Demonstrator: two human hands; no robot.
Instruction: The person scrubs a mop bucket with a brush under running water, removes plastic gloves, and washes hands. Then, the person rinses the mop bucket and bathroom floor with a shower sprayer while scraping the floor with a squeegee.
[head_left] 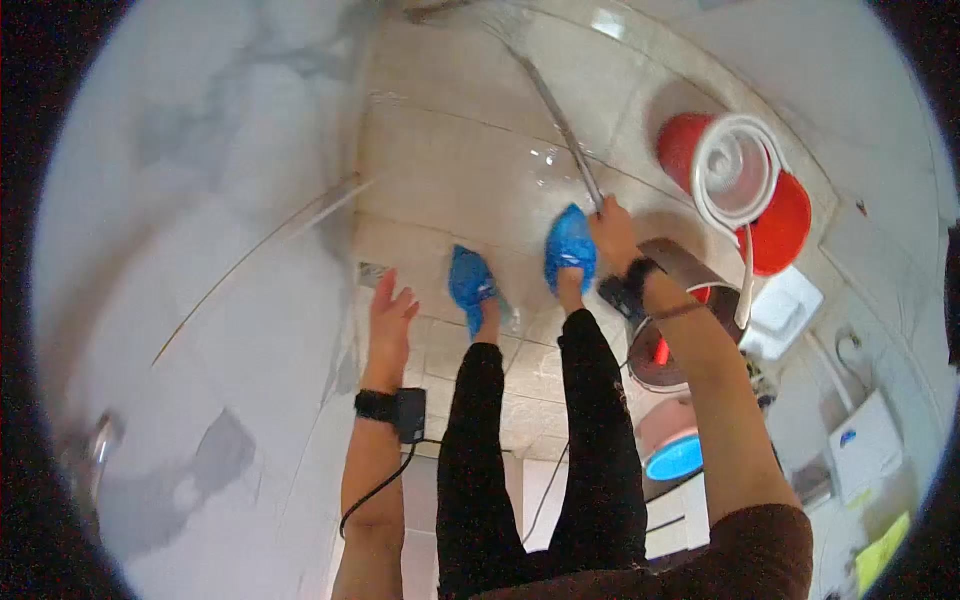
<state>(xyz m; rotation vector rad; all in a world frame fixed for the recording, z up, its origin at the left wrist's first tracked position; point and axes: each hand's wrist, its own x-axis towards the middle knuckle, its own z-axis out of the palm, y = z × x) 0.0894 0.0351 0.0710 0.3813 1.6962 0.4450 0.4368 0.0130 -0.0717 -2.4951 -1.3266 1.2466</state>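
My right hand is closed round the end of a long thin handle, which runs up and to the left over the tiled floor. At its far end, near the top edge, a dark blurred part touches the floor by the wall. My left hand is raised beside the wall, fingers apart, holding nothing. Both wrists wear black straps with small boxes. Below, my feet stand in blue shoe covers on the wet-looking floor.
At the right stand a red and white mop bucket, a red basin, a brown bin and a white container. A pink and blue basin is lower down. A marbled wall fills the left.
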